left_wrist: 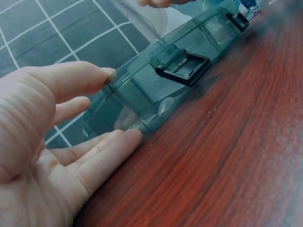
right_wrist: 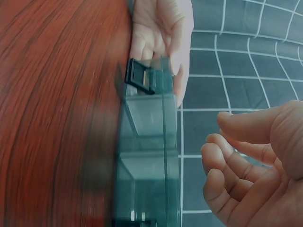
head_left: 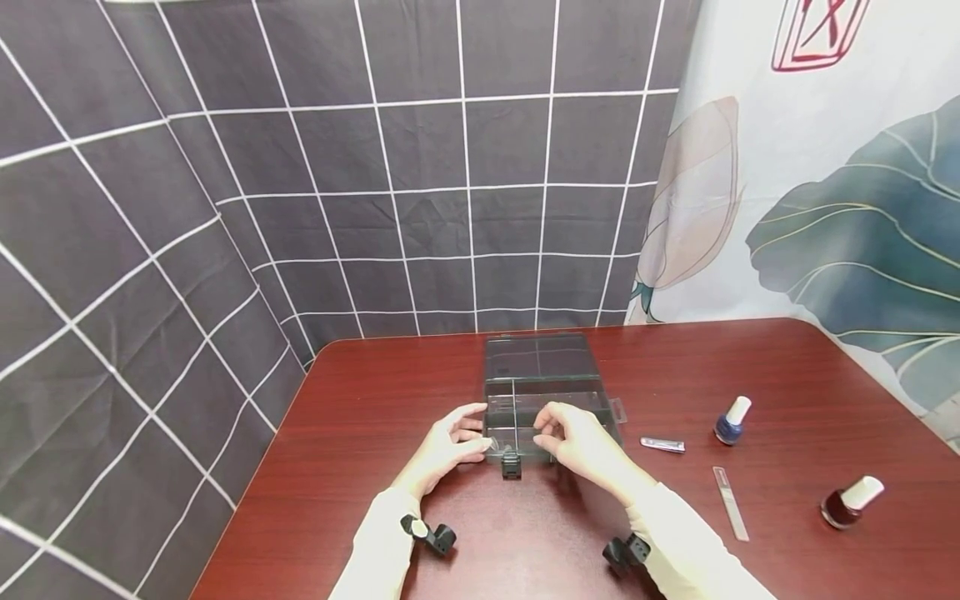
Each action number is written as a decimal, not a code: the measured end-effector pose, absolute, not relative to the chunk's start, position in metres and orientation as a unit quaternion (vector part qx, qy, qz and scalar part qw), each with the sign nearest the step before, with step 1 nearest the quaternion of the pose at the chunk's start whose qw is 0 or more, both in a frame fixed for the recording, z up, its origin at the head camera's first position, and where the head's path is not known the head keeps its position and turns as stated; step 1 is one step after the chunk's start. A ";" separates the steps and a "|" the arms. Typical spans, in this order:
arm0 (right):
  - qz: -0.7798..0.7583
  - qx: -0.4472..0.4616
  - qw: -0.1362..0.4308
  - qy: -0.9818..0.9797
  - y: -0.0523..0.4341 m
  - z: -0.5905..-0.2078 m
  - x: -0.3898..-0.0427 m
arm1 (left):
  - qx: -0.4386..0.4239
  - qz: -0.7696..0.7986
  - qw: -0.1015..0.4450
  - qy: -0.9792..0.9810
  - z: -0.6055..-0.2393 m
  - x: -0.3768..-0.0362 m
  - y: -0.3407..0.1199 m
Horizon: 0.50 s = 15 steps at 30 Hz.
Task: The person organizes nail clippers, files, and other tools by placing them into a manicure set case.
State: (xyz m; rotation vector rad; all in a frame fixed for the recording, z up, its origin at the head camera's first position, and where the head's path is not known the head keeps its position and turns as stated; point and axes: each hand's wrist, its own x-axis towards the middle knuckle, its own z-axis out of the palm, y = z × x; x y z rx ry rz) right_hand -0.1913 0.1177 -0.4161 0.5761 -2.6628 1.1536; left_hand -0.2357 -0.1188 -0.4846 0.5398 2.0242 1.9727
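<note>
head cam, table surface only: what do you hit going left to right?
left hand → clear compartment box → right hand → nail clipper → blue nail polish bottle → dark red nail polish bottle. The nail file overlaps the blue bottle's span, so it is left out.

A smoky-grey transparent box (head_left: 545, 392) with black latches (head_left: 511, 465) on a red-brown woodgrain tabletop (head_left: 787, 375), white-gridded charcoal backdrop (head_left: 375, 167) behind.
</note>
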 end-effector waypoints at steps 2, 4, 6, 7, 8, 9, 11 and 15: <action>0.386 0.186 0.088 -0.899 0.122 -0.416 -0.189 | 0.186 0.680 0.132 0.697 -0.485 -0.236 -0.119; 0.385 0.178 0.082 -0.902 0.127 -0.415 -0.188 | 0.185 0.680 0.132 0.697 -0.486 -0.237 -0.120; 0.385 0.171 0.078 -0.904 0.131 -0.415 -0.187 | 0.182 0.678 0.132 0.699 -0.486 -0.237 -0.120; 0.384 0.167 0.076 -0.905 0.134 -0.414 -0.186 | 0.182 0.677 0.133 0.700 -0.486 -0.237 -0.120; 0.382 0.165 0.077 -0.906 0.136 -0.414 -0.185 | 0.181 0.677 0.134 0.700 -0.485 -0.237 -0.120; 0.382 0.162 0.081 -0.906 0.138 -0.414 -0.185 | 0.182 0.679 0.135 0.699 -0.485 -0.236 -0.119; 0.378 0.162 0.095 -0.907 0.143 -0.414 -0.184 | 0.183 0.679 0.135 0.698 -0.485 -0.236 -0.119; 0.375 0.161 0.124 -0.905 0.153 -0.413 -0.183 | 0.185 0.683 0.134 0.694 -0.487 -0.237 -0.119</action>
